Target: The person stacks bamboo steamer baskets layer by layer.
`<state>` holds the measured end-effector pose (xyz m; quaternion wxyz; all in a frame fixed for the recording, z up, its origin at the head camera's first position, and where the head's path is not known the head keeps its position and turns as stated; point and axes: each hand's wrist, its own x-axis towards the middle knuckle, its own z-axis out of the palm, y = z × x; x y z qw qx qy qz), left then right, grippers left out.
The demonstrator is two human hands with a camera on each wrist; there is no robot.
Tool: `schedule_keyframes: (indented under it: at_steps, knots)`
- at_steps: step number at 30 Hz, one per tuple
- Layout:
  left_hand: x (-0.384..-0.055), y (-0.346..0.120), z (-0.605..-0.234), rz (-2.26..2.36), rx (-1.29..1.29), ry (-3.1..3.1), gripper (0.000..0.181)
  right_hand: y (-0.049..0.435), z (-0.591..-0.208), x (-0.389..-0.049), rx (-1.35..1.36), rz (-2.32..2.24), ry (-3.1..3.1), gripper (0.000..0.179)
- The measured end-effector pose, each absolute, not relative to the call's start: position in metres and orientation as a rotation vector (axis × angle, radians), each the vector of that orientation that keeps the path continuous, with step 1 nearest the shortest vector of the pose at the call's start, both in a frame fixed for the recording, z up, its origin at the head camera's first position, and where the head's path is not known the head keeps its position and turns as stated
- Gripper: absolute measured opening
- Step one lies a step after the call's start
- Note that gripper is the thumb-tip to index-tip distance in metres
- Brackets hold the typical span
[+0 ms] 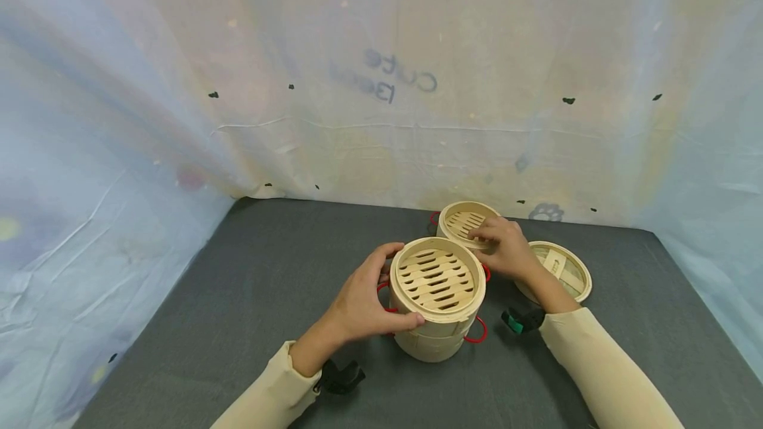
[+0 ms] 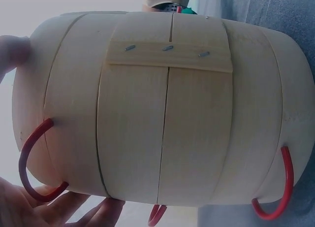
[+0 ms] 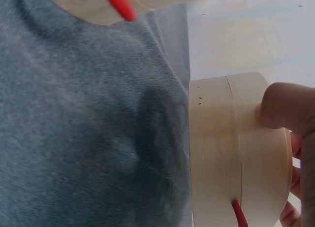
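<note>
A stack of round bamboo steamer baskets [image 1: 429,344] stands on the dark cloth, slatted base showing inside the top rim. My left hand [image 1: 365,304] grips its upper part, thumb at the near side and fingers round the far left side. Red loop handles [image 2: 291,178] stick out from the stack's wall. Just behind it is another bamboo steamer basket [image 3: 214,143], also slatted inside. My right hand [image 1: 507,249] pinches that basket's right rim, thumb pressed on the outer wall and fingertips over the inside. The near stack partly hides this basket.
A round bamboo lid [image 1: 577,269] with a crosswise strip lies to the right, partly behind my right forearm. Pale patterned sheeting [image 1: 417,171] hangs behind the dark grey tabletop [image 1: 286,263] and down both sides.
</note>
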<state>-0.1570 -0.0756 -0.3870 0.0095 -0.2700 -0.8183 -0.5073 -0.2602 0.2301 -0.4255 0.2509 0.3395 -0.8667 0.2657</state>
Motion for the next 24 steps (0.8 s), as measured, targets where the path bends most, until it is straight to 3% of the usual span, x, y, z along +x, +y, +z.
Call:
schedule_keyframes:
  at_steps: [24]
  knots:
    - [-0.158, -0.077, -0.386, -1.559, -0.819, -2.574, 0.1, 0.236, -0.379, -0.252, 0.824, 0.749, -2.326, 0.018]
